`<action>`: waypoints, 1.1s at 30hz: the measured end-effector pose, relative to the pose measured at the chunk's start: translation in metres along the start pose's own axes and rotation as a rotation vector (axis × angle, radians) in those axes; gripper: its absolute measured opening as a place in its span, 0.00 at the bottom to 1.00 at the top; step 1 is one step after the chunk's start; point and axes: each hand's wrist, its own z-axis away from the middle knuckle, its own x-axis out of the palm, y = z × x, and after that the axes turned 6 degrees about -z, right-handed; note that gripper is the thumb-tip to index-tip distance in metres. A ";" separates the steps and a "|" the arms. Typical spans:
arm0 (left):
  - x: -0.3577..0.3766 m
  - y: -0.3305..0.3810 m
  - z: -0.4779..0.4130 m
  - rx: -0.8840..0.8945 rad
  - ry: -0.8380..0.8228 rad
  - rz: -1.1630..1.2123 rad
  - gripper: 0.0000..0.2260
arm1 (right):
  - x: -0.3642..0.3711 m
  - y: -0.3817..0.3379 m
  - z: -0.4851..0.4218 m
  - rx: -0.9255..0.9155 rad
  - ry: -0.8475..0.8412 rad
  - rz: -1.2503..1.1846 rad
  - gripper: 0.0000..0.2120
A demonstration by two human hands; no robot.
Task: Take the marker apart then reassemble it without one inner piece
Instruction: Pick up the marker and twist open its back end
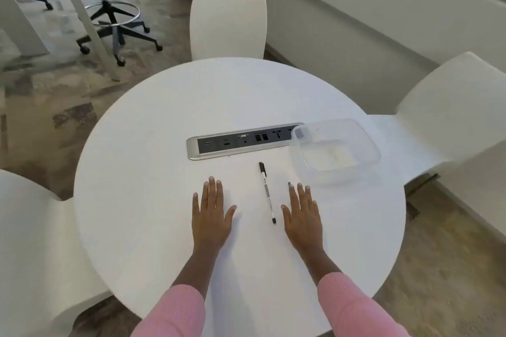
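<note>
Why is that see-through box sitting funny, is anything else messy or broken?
The clear box sits partly over the end of the socket strip, so it looks a bit out of place. Nothing else stands out: the marker lies capped and whole between the flat left hand and right hand.

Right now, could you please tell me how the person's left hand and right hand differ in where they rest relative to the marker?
The marker lies between them, closer to the right hand than to the left hand. The right hand also lies nearer the clear plastic container, with its fingertips just short of the near rim; the left hand has only bare table around it. Both hands lie flat, palm down, fingers spread, touching nothing but the table.
</note>
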 end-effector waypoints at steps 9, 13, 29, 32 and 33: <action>0.010 -0.007 0.009 -0.026 -0.103 0.017 0.30 | 0.017 0.011 0.011 0.133 -0.024 -0.015 0.34; 0.014 -0.005 0.012 -0.036 -0.168 0.035 0.29 | 0.018 0.013 0.012 0.148 -0.054 0.007 0.31; 0.011 0.028 0.008 -0.148 -0.228 0.068 0.31 | 0.016 0.028 0.010 0.048 -0.080 -0.063 0.28; 0.007 0.052 -0.003 -0.170 -0.204 0.045 0.33 | 0.012 0.029 0.008 0.004 -0.075 -0.099 0.28; 0.006 0.061 -0.008 -0.167 -0.190 0.049 0.33 | 0.010 0.029 0.007 -0.016 -0.071 -0.116 0.28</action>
